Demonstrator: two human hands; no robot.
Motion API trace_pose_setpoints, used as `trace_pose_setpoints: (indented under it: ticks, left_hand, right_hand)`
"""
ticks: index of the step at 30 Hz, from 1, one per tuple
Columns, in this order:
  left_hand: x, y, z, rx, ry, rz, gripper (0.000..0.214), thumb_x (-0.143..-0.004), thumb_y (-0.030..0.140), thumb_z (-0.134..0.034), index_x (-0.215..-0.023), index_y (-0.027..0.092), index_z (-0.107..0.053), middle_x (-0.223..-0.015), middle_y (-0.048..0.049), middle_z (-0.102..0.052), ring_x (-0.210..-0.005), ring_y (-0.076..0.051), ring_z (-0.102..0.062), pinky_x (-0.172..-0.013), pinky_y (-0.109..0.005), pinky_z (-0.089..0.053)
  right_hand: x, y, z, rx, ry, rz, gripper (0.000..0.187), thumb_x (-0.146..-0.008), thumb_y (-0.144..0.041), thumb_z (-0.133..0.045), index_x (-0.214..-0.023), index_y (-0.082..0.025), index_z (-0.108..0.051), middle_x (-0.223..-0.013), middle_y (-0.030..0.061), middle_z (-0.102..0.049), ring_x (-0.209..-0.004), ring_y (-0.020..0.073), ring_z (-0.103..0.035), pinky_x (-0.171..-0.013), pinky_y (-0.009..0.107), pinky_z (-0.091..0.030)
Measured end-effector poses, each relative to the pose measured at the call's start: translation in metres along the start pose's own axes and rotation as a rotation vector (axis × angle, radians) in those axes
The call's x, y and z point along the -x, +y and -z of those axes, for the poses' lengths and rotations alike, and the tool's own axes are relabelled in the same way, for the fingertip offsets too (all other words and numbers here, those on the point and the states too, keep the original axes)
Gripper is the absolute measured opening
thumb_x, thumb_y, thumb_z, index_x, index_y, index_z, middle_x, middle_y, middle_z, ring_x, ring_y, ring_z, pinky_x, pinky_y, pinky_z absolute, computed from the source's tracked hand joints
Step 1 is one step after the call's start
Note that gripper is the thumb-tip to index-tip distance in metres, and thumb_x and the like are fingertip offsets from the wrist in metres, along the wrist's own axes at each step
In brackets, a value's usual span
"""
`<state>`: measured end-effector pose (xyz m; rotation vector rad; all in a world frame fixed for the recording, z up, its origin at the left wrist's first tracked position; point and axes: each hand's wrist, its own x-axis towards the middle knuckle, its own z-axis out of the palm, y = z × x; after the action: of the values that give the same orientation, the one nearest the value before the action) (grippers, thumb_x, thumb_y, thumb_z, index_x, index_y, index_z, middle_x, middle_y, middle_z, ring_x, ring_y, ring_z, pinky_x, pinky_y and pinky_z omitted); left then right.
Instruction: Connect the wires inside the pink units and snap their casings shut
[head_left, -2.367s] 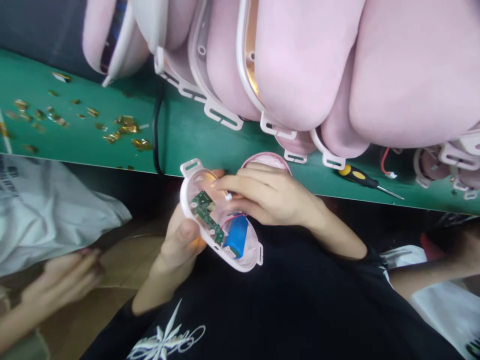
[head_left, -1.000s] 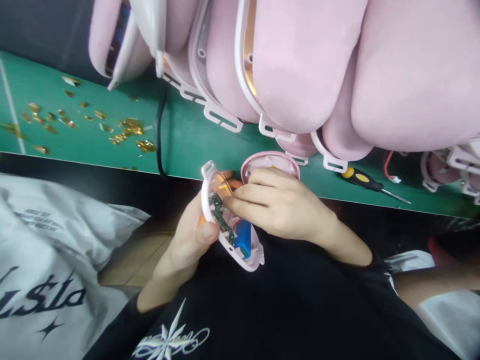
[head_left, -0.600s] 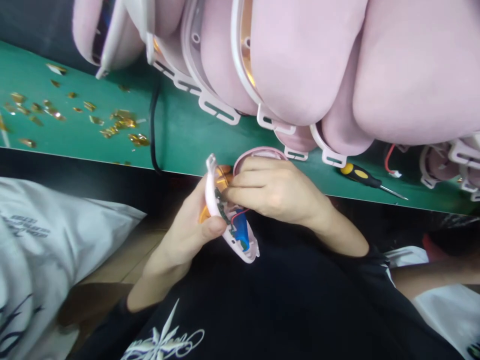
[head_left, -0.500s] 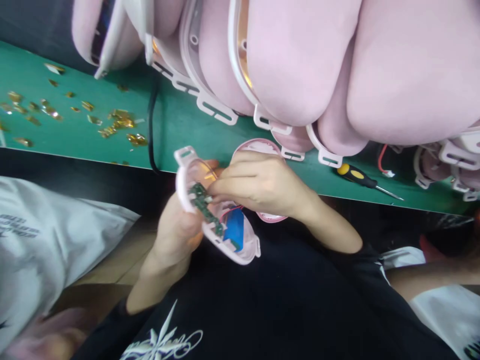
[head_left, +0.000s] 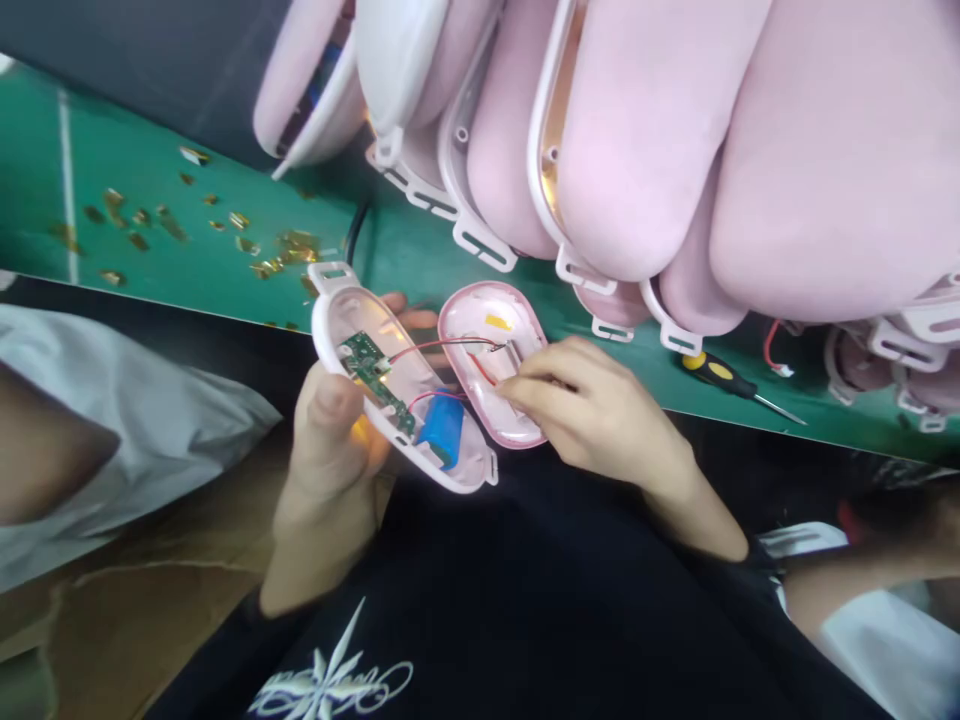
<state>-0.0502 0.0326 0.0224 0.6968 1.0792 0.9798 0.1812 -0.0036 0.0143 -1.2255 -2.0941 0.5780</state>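
Observation:
My left hand (head_left: 330, 440) grips an open pink oval shell half (head_left: 390, 375), thumb on its rim. Inside it sit a green circuit board (head_left: 373, 372) and a blue cylindrical battery (head_left: 441, 430). Thin red wires (head_left: 435, 346) run from the board to a second pink shell half (head_left: 491, 360), which lies open beside it at the green table's edge. My right hand (head_left: 592, 410) has its fingers curled on that second half, fingertips pinched at its inner right side.
A pile of pink shells (head_left: 637, 140) with white strap loops hangs over the green table (head_left: 195, 260). A yellow-and-black screwdriver (head_left: 731, 385) lies to the right. Gold foil scraps (head_left: 262, 250) and a black cable (head_left: 356, 225) lie at left. Other people's white sleeves flank me.
My right hand has left the circuit board and moved right onto the second shell half. The two halves now lie apart, side by side, with the red wires stretched between them.

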Motion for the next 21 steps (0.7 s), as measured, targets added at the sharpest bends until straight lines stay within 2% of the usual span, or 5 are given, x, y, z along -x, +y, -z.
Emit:
trace_pose_setpoints:
  ticks: [5,9,13,17,21]
  left_hand:
    - [-0.002,-0.004,0.008,-0.050,-0.014,-0.011,0.083,-0.080,0.078,-0.085,-0.141,0.024,-0.072,-0.136,-0.0092,-0.076,-0.110,-0.034,-0.080,-0.104,-0.054,-0.069]
    - [-0.003,-0.008,0.016,-0.054,-0.043,0.011,0.089,-0.081,0.080,-0.083,-0.148,0.024,-0.067,-0.145,-0.0127,-0.072,-0.121,-0.041,-0.077,-0.108,-0.060,-0.066]
    - [-0.008,-0.016,0.029,-0.036,-0.118,-0.011,0.090,-0.077,0.082,-0.085,-0.145,0.024,-0.069,-0.144,-0.0113,-0.073,-0.130,-0.041,-0.073,-0.116,-0.056,-0.061]
    - [-0.006,-0.019,0.038,-0.047,-0.171,-0.006,0.089,-0.080,0.080,-0.083,-0.149,0.027,-0.067,-0.151,-0.0100,-0.068,-0.137,-0.039,-0.068,-0.120,-0.050,-0.058]
    - [0.010,-0.012,0.028,-0.002,-0.134,0.117,0.086,-0.083,0.083,-0.077,-0.149,0.029,-0.067,-0.153,-0.0080,-0.067,-0.146,-0.038,-0.061,-0.123,-0.050,-0.056]
  right_hand:
    - [0.006,-0.002,-0.005,0.263,-0.204,0.014,0.024,-0.107,-0.010,-0.063,-0.119,-0.025,-0.076,-0.110,0.0018,-0.075,-0.100,0.0207,-0.059,-0.080,0.035,-0.046]
    - [-0.010,0.000,-0.018,0.106,-0.082,0.065,0.016,-0.110,-0.017,-0.062,-0.106,-0.024,-0.076,-0.106,0.0009,-0.076,-0.102,0.0186,-0.063,-0.085,0.032,-0.051]
    - [-0.025,-0.005,-0.038,-0.215,0.066,-0.014,0.022,-0.112,-0.015,-0.051,-0.117,-0.016,-0.072,-0.119,0.0075,-0.080,-0.113,0.0167,-0.073,-0.102,0.029,-0.059]
    - [-0.036,-0.013,-0.055,-0.276,0.061,-0.142,0.023,-0.114,-0.027,-0.053,-0.120,-0.017,-0.073,-0.112,0.0057,-0.084,-0.102,0.0187,-0.080,-0.094,0.031,-0.063]
    - [-0.038,-0.017,-0.063,-0.274,0.127,-0.102,0.019,-0.112,-0.025,-0.058,-0.111,-0.016,-0.075,-0.103,0.0061,-0.084,-0.094,0.0193,-0.080,-0.090,0.032,-0.064]
